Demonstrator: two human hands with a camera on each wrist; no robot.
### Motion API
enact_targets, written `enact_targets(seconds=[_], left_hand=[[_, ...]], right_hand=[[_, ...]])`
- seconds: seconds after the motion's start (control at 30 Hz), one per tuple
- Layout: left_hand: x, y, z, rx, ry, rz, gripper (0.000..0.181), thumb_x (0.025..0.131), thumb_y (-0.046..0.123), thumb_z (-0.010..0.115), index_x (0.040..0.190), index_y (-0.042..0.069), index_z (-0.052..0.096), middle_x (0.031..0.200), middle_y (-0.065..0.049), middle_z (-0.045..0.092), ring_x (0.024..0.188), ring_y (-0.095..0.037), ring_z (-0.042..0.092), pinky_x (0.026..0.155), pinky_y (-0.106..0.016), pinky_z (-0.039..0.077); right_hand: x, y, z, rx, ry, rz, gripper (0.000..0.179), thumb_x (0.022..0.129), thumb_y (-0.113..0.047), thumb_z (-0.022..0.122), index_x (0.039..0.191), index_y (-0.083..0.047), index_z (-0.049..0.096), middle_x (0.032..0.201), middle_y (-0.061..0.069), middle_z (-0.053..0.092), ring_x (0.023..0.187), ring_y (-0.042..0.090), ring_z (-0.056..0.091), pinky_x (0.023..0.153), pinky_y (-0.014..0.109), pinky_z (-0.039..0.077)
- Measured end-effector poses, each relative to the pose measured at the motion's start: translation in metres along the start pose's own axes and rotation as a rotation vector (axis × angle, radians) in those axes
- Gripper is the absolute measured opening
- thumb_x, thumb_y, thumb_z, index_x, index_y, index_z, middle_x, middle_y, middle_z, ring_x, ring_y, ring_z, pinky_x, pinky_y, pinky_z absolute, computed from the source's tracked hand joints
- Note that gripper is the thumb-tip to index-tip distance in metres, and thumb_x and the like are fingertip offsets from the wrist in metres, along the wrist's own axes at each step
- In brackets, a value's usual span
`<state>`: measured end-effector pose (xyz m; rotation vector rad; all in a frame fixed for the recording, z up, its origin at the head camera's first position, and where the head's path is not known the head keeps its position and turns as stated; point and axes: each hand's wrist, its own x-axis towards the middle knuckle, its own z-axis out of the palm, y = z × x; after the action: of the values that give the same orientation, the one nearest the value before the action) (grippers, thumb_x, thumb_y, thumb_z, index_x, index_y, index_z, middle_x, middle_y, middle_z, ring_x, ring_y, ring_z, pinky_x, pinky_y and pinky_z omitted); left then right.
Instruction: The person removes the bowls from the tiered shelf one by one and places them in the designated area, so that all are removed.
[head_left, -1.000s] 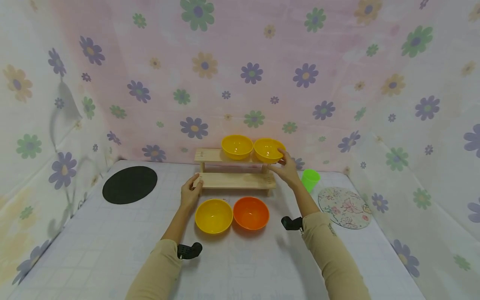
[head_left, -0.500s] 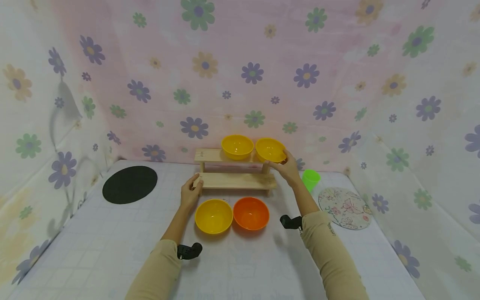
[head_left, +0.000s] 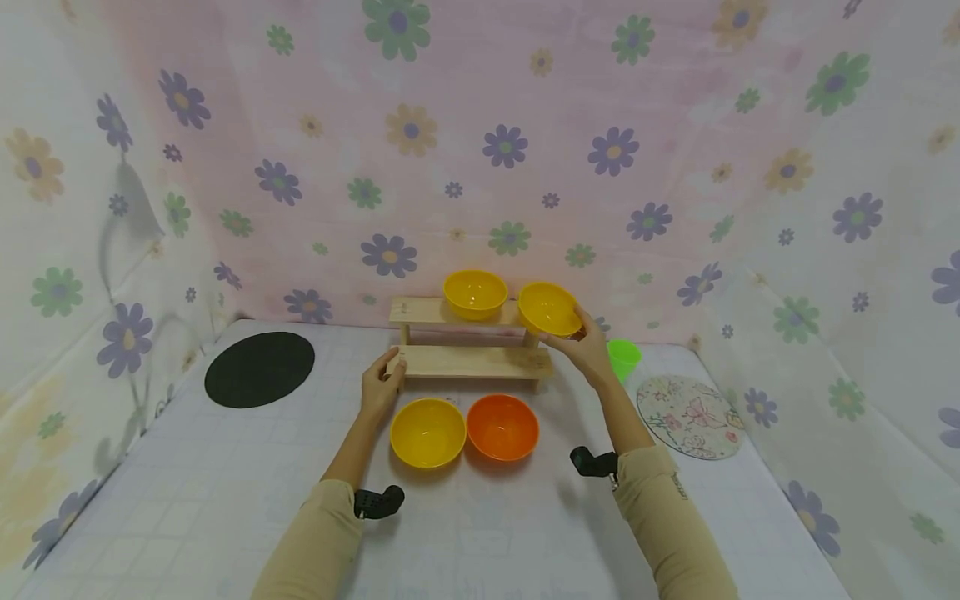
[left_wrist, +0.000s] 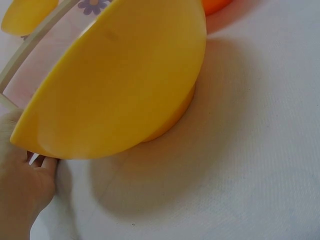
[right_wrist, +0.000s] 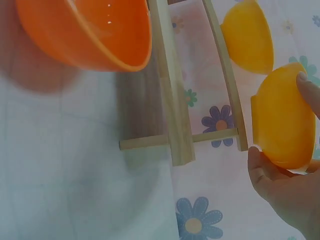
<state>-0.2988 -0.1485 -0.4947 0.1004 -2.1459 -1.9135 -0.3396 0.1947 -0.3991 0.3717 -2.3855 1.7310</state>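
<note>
Bowl (head_left: 549, 308), yellow and round so no long axis, is at the right end of wooden stand (head_left: 472, 361), upper tier; foot looks apart from the board in the right wrist view. Right hand (head_left: 587, 353) grips it from the right, partly closed, digits at rim and underside; clearly the nearer hand. Left hand (head_left: 379, 390) well apart, curled on the lower tier's left end. Stand's long axis runs left-right. Second yellow bowl (head_left: 476, 293) just left on the upper tier.

Right arm (head_left: 628, 425) outstretched, fingers (right_wrist: 257, 164) curled
</note>
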Motion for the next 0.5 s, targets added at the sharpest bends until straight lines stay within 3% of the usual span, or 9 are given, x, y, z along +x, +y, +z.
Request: enact_targets(seconds=[0.13, 0.23, 0.3, 0.4, 0.5], left_hand=[[-0.006, 0.014, -0.003, -0.025, -0.014, 0.0, 0.044, 0.094, 0.01, 0.055, 0.134, -0.007, 0.046, 0.142, -0.026, 0.039, 0.071, -0.008, 0.046, 0.061, -0.012, 0.039], [-0.012, 0.028, -0.004, -0.025, -0.023, 0.013, 0.043, 0.094, 0.005, 0.053, 0.133, -0.011, 0.044, 0.141, -0.029, 0.038, 0.075, -0.017, 0.049, 0.063, -0.013, 0.04], [-0.016, 0.034, -0.004, -0.013, -0.023, 0.012, 0.043, 0.095, 0.005, 0.052, 0.134, -0.011, 0.044, 0.142, -0.028, 0.038, 0.092, -0.024, 0.051, 0.071, -0.013, 0.04], [-0.019, 0.038, -0.003, 0.002, -0.025, 0.006, 0.043, 0.095, 0.005, 0.051, 0.134, -0.011, 0.043, 0.143, -0.028, 0.037, 0.104, -0.03, 0.048, 0.081, -0.02, 0.042], [-0.016, 0.034, -0.003, -0.002, -0.029, -0.005, 0.043, 0.095, 0.006, 0.052, 0.134, -0.01, 0.043, 0.142, -0.028, 0.037, 0.092, -0.027, 0.052, 0.078, -0.02, 0.044]], right_hand=[[-0.01, 0.003, -0.007, -0.013, -0.006, 0.007, 0.086, 0.08, -0.021, 0.076, 0.148, -0.006, 0.026, 0.143, 0.017, 0.04, 0.114, 0.032, 0.046, 0.085, 0.014, 0.042], [-0.018, 0.004, -0.011, -0.016, -0.014, 0.005, 0.085, 0.081, -0.02, 0.075, 0.148, -0.005, 0.026, 0.142, 0.017, 0.04, 0.115, 0.033, 0.047, 0.085, 0.013, 0.043], [-0.024, 0.004, -0.014, -0.006, -0.024, 0.004, 0.085, 0.081, -0.02, 0.075, 0.148, -0.005, 0.025, 0.142, 0.018, 0.04, 0.116, 0.034, 0.046, 0.085, 0.011, 0.043], [-0.036, -0.003, -0.018, -0.006, -0.033, 0.041, 0.086, 0.082, -0.019, 0.074, 0.149, -0.004, 0.022, 0.145, 0.019, 0.036, 0.12, 0.036, 0.044, 0.085, 0.011, 0.043], [-0.046, 0.0, -0.021, -0.027, -0.034, 0.086, 0.09, 0.082, -0.022, 0.074, 0.15, -0.004, 0.018, 0.148, 0.018, 0.032, 0.123, 0.036, 0.042, 0.095, 0.021, 0.043]])
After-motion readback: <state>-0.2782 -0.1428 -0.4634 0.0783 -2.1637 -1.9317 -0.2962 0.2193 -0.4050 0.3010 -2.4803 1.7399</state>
